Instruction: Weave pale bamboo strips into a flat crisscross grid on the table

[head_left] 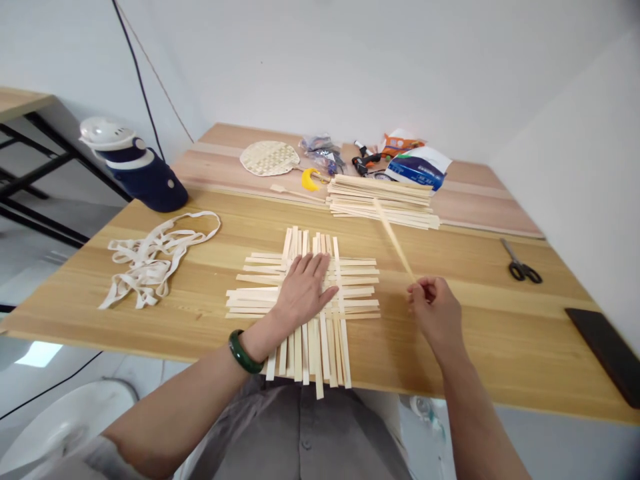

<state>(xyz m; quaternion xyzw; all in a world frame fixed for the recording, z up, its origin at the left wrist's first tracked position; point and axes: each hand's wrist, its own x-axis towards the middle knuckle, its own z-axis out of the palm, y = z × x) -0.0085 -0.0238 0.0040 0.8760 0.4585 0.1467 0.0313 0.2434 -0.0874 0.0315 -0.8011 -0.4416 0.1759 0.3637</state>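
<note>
A partly woven mat of pale bamboo strips [350,280] lies near the table's front edge. My left hand [304,288] lies flat on its middle with fingers stretched out, pressing it down; a green bangle is on that wrist. My right hand [434,308] is to the right of the mat, fingers pinched on the near end of a single bamboo strip [393,237]. That strip slants up and away toward a stack of loose strips [383,200] farther back.
The wooden table [490,333] also holds a tangle of white ribbon [150,257] at left, a dark blue cap with a white device [137,167], a woven round fan [270,158], packets and tools [400,160] at the back, scissors [521,263] and a dark phone [607,347] at right.
</note>
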